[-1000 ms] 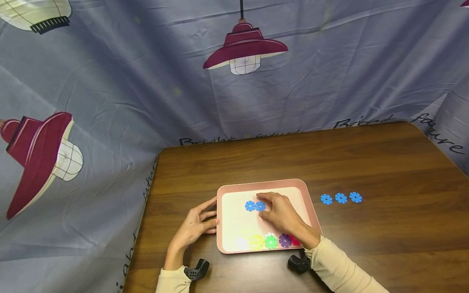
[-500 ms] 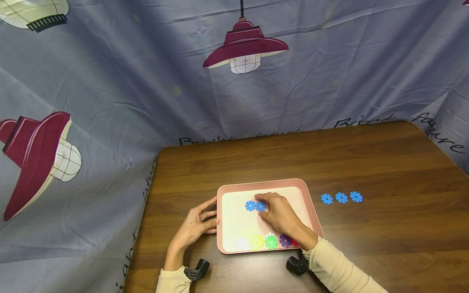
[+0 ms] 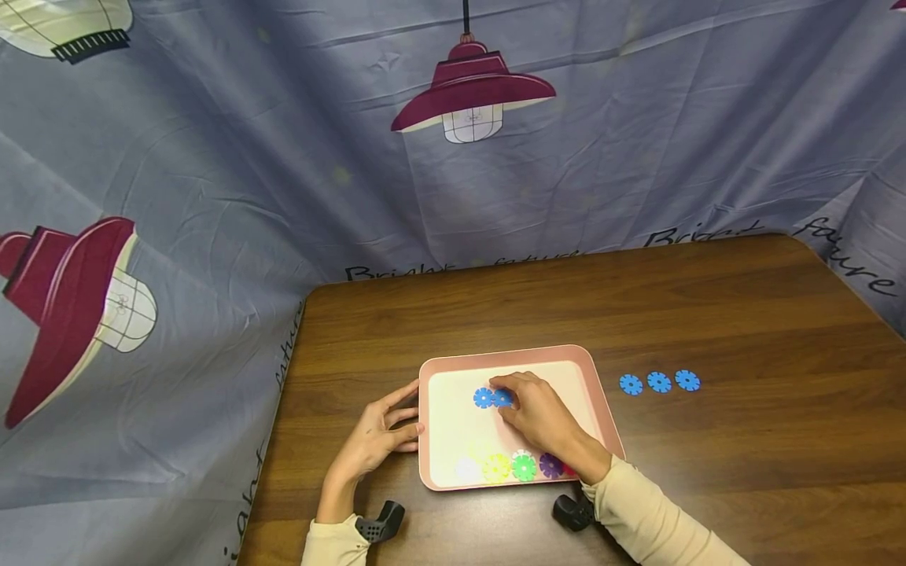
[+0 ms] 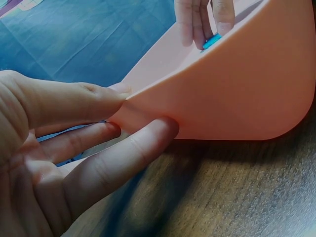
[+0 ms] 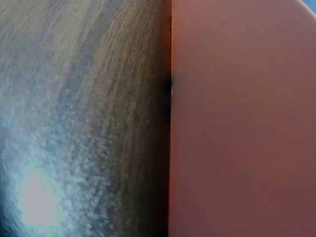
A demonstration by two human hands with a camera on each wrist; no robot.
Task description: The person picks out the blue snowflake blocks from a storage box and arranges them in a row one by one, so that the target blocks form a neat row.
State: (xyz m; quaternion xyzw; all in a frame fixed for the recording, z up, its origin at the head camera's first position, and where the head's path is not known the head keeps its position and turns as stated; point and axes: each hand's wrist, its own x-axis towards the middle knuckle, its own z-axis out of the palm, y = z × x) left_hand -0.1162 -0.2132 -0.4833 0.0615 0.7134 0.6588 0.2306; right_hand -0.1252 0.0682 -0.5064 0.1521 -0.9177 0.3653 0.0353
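In the head view, a pink tray (image 3: pixel 609 417) with a whitish floor lies on the table. My left hand (image 3: pixel 375 436) is at its left side; in the left wrist view, the thumb (image 4: pixel 74 98) touches the rim and a finger (image 4: pixel 123 158) rests against the outer wall. Inside the tray, my right hand (image 3: pixel 541 409) pinches a blue slotted disc (image 3: pixel 502 398) between thumb and fingertips. A second blue slotted disc (image 3: pixel 483 398) lies directly left of it; whether they are joined, I cannot tell. The right wrist view shows only tray wall and tabletop.
Along the tray's near side lie slotted discs: yellow (image 3: pixel 496 468), green (image 3: pixel 524 465), purple (image 3: pixel 550 465), and a red one (image 3: pixel 569 469) partly hidden by the right wrist. Three blue slotted discs (image 3: pixel 659 383) lie in a row right of the tray. A printed curtain (image 3: pixel 602 181) hangs behind the table.
My right hand's fingertips have shifted slightly left over the blue disc. The left hand, the tray and the other discs look unmoved.
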